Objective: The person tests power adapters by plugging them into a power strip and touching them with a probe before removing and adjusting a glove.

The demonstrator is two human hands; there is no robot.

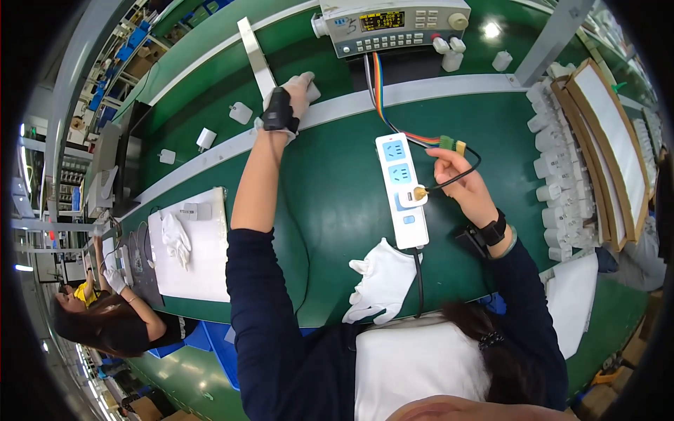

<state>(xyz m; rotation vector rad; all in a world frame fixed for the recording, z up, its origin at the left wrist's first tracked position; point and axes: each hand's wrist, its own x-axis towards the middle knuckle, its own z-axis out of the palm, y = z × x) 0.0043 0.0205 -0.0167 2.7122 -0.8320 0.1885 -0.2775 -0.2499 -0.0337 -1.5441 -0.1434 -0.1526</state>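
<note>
At the far left-centre, my left hand [298, 97], with a black device [279, 112] strapped on its back and white material at the wrist, closes on a small white charger [314, 92] beside the metal rail. My bare right hand [463, 188] hovers right of a white power strip [409, 228], fingers curved and apart, nearest a black cable [479, 158] that loops past them. That cable ends in a yellowish plug [420, 193] at a white charger [408, 199] seated in the strip. Green connectors [445, 142] on rainbow wires [414, 136] lie just beyond my fingertips.
A bench meter [393, 28] with a lit screen stands at the back. Several white chargers [241, 112] lie beyond the rail; many more [554, 189] line the right. A white glove [382, 281] lies near me. At left, another person [116, 316] works beside a white sheet [200, 274].
</note>
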